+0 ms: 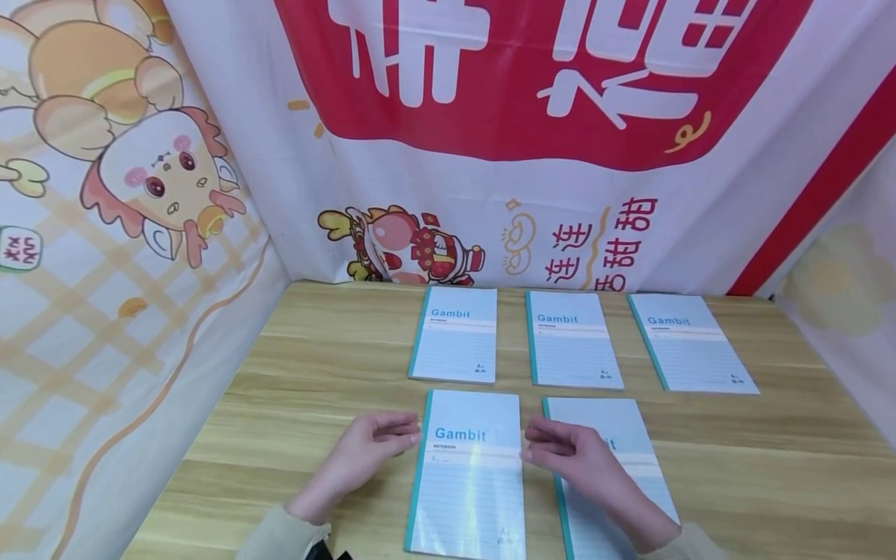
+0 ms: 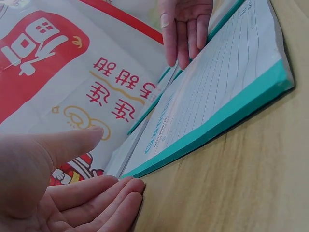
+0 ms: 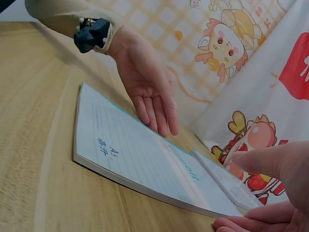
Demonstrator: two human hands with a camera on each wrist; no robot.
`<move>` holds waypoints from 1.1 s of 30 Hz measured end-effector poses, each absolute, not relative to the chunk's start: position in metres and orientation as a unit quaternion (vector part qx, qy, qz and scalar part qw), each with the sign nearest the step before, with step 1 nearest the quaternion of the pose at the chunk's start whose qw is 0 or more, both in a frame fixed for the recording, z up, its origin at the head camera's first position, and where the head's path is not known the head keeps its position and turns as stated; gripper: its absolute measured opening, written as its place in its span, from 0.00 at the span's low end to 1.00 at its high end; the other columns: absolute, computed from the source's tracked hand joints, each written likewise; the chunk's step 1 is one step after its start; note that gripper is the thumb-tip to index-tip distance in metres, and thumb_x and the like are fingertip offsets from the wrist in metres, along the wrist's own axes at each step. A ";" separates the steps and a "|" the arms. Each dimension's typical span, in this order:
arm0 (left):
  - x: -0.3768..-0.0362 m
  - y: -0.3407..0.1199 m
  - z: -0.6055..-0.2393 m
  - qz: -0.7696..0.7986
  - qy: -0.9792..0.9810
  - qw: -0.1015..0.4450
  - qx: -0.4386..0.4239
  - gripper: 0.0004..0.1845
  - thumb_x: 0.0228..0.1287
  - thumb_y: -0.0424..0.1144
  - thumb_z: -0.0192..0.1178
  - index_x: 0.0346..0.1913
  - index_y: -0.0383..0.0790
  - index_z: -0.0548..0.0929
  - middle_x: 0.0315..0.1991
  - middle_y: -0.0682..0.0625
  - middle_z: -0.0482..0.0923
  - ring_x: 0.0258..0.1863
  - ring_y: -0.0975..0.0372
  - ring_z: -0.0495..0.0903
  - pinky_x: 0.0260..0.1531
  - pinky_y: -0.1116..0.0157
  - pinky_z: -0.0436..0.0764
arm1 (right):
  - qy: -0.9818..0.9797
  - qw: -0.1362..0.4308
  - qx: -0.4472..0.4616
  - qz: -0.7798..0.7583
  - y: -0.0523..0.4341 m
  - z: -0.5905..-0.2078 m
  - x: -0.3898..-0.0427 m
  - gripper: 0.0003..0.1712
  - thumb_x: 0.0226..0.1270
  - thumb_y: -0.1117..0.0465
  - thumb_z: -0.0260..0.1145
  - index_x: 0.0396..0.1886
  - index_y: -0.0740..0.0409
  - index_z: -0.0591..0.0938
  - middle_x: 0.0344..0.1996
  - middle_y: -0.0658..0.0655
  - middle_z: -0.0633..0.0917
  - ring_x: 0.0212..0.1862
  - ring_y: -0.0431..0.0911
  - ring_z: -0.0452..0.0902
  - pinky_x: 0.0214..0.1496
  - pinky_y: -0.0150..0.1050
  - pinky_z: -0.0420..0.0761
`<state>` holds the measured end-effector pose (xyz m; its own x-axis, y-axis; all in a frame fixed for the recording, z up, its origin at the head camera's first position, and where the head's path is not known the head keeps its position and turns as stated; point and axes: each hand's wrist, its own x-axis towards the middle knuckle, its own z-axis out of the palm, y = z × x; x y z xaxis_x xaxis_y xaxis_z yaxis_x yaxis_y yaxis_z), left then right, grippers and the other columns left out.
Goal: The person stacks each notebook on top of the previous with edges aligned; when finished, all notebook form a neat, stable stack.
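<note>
A white Gambit notebook (image 1: 465, 498) with a teal spine lies flat on the table between my two hands. My left hand (image 1: 360, 455) is at its spine side, fingers straight and thumb apart, the fingertips very near or touching the edge. Opposite, my right hand (image 1: 588, 467) has straight fingers beside the other long edge. In the left wrist view, the left fingertips lie by the spine's upper corner. The right forearm and hand pass over a second notebook (image 1: 640, 435) and hide part of its cover. Neither hand grips anything.
Three similar notebooks form a back row: a left one (image 1: 455, 342), a middle one (image 1: 574, 342) and a right one (image 1: 689, 342). Printed curtains (image 1: 420, 179) hang behind and at the sides of the wooden table (image 1: 336, 350). A black device (image 3: 91, 36) sits on the left wrist.
</note>
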<state>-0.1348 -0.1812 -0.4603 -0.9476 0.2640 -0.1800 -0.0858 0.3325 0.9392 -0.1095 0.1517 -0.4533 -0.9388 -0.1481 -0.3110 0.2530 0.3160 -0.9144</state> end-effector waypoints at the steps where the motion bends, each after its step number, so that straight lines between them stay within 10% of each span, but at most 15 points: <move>1: -0.134 -0.181 -0.461 0.574 0.803 0.150 0.054 0.27 0.67 0.42 0.69 0.61 0.26 0.79 0.52 0.40 0.84 0.51 0.52 0.84 0.53 0.58 0.83 | 0.791 0.173 0.029 -0.587 0.152 -0.453 -0.108 0.40 0.64 0.50 0.76 0.68 0.70 0.74 0.56 0.61 0.84 0.53 0.52 0.83 0.54 0.43 0.84; 33: -0.135 -0.178 -0.455 0.541 0.819 0.184 0.053 0.26 0.69 0.45 0.68 0.60 0.28 0.81 0.54 0.40 0.83 0.52 0.52 0.83 0.55 0.53 0.82 | 0.791 0.176 0.079 -0.580 0.142 -0.456 -0.102 0.41 0.60 0.50 0.78 0.67 0.68 0.76 0.51 0.55 0.86 0.49 0.48 0.84 0.51 0.43 0.85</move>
<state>-0.1350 -0.1780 -0.4552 -0.9266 0.2854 -0.2449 -0.1131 0.4095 0.9053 -0.1022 0.1423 -0.4564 -0.9254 -0.0797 -0.3706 0.3296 0.3139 -0.8904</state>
